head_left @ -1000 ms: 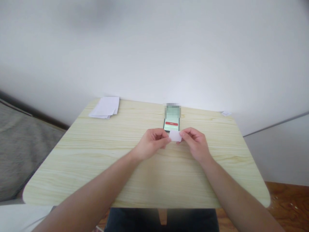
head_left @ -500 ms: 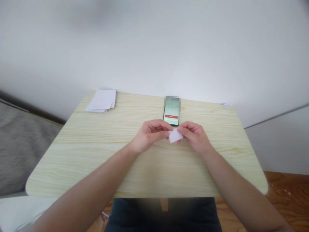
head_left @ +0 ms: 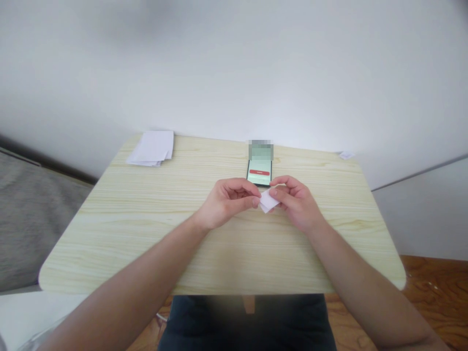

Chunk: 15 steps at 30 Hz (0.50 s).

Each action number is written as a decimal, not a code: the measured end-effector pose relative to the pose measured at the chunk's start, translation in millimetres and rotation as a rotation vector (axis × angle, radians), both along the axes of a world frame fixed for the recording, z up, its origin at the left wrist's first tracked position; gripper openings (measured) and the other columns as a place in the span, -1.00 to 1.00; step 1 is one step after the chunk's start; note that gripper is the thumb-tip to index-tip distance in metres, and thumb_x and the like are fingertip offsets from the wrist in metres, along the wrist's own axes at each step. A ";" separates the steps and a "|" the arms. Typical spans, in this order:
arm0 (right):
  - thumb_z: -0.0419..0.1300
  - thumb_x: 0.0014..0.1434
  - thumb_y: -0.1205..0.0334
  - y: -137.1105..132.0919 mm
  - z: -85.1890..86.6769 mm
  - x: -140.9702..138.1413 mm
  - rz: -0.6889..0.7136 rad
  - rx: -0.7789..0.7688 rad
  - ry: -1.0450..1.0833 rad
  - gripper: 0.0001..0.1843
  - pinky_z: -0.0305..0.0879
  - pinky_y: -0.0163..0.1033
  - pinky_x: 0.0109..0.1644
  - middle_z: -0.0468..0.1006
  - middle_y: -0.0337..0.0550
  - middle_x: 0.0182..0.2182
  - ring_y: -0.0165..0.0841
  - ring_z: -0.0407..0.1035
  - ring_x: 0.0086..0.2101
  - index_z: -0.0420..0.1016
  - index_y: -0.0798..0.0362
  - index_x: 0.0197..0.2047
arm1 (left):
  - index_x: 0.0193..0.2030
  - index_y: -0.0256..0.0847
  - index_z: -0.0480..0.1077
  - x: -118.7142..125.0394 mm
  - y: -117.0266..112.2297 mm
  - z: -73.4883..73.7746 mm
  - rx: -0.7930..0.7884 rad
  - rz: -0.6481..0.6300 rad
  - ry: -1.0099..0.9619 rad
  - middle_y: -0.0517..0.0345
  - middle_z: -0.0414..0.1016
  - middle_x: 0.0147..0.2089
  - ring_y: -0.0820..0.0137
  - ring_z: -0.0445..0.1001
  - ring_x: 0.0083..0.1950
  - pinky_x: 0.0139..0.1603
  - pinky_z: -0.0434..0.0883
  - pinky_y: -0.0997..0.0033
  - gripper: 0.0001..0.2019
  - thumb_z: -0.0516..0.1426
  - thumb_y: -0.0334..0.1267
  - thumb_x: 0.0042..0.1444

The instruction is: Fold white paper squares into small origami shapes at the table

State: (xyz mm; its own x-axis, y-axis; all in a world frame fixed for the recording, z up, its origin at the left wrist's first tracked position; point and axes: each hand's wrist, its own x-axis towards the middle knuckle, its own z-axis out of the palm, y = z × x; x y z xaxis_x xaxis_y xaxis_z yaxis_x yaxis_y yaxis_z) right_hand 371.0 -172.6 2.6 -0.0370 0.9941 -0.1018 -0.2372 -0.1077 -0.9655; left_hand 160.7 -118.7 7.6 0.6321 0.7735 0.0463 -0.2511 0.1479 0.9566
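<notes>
Between my two hands, just above the middle of the table, is a small folded piece of white paper (head_left: 269,201). My left hand (head_left: 234,200) pinches its left corner between thumb and fingers. On the right side, my right hand (head_left: 294,201) grips the paper with the thumb on top; its index finger is raised and bent. The paper's underside and the fingers beneath it are hidden. Right behind the hands lies a phone (head_left: 259,174) with a lit green screen and a red bar; its upper part is blurred out.
A stack of white paper sheets (head_left: 153,147) lies at the table's back left corner. At the back right is a small folded white paper (head_left: 346,155). The pale wooden table (head_left: 146,204) meets a white wall (head_left: 219,73). Grey fabric (head_left: 40,219) stands at the left.
The small paper has turned and moved slightly right within my fingers. My right index finger has lifted away from it. The view has tipped a little.
</notes>
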 end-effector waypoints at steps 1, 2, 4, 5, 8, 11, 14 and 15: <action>0.43 0.15 0.07 -0.4 0.4 0.1 -0.001 0.007 -0.002 -0.74 0.54 -0.20 -0.30 0.63 -0.29 -0.41 -0.34 0.53 -0.39 0.54 -0.06 -0.14 | -0.20 -0.26 0.62 0.3 0.1 0.1 0.007 0.006 0.005 0.04 0.66 -0.25 0.34 0.62 -0.22 -0.12 0.57 0.33 -0.84 0.39 -0.30 0.08; 0.42 0.17 0.07 -0.9 1.1 0.1 -0.001 0.016 -0.005 -0.77 0.54 -0.19 -0.28 0.63 -0.27 -0.39 -0.33 0.54 -0.37 0.54 -0.06 -0.17 | -0.21 -0.27 0.62 0.7 0.1 0.4 0.017 0.015 0.011 0.04 0.65 -0.26 0.34 0.62 -0.23 -0.13 0.56 0.34 -0.85 0.39 -0.30 0.09; 0.40 0.18 0.07 -2.4 3.5 -0.2 0.020 0.053 -0.013 -0.80 0.54 -0.16 -0.23 0.63 -0.23 -0.32 -0.31 0.54 -0.31 0.56 -0.06 -0.18 | -0.22 -0.27 0.61 1.3 0.0 1.5 0.045 0.035 0.021 0.05 0.65 -0.28 0.37 0.60 -0.24 -0.15 0.54 0.38 -0.88 0.37 -0.30 0.12; 0.41 0.17 0.08 -3.3 5.1 -0.6 0.043 0.081 -0.020 -0.79 0.54 -0.15 -0.20 0.63 -0.22 -0.29 -0.30 0.54 -0.29 0.57 -0.06 -0.16 | -0.22 -0.28 0.61 1.6 -0.1 2.2 0.060 0.047 0.025 0.06 0.64 -0.29 0.39 0.59 -0.25 -0.17 0.53 0.40 -0.89 0.37 -0.31 0.13; 0.46 0.11 0.14 -6.2 9.6 -3.3 0.095 0.174 -0.087 -0.73 0.51 -0.13 -0.13 0.63 -0.18 -0.21 -0.29 0.52 -0.24 0.59 -0.07 -0.12 | -0.24 -0.29 0.60 2.0 -1.3 3.2 0.094 0.077 0.045 0.08 0.62 -0.31 0.42 0.55 -0.26 -0.19 0.49 0.44 -0.90 0.36 -0.31 0.13; 0.45 0.13 0.11 -7.8 11.2 -6.6 0.048 0.219 -0.207 -0.82 0.50 -0.12 -0.12 0.60 -0.14 -0.17 -0.27 0.50 -0.19 0.62 -0.06 -0.21 | -0.24 -0.29 0.59 1.8 -2.5 1.7 0.103 0.076 0.080 0.06 0.61 -0.29 0.41 0.53 -0.25 -0.17 0.48 0.41 -0.89 0.36 -0.30 0.13; 0.42 0.17 0.08 -8.1 9.7 -7.9 -0.012 0.242 -0.304 -0.86 0.50 -0.09 -0.09 0.59 -0.10 -0.13 -0.23 0.51 -0.14 0.65 -0.06 -0.28 | -0.20 -0.28 0.56 1.5 -1.5 0.4 0.073 0.061 0.065 0.04 0.60 -0.26 0.36 0.56 -0.22 -0.14 0.50 0.35 -0.84 0.36 -0.28 0.12; 0.42 0.18 0.08 -8.1 9.0 -7.8 -0.023 0.252 -0.321 -0.87 0.49 -0.08 -0.08 0.60 -0.10 -0.13 -0.22 0.51 -0.14 0.65 -0.06 -0.28 | -0.17 -0.28 0.55 1.5 -0.6 0.5 0.057 0.059 0.051 0.05 0.60 -0.25 0.35 0.56 -0.22 -0.14 0.50 0.34 -0.83 0.36 -0.27 0.13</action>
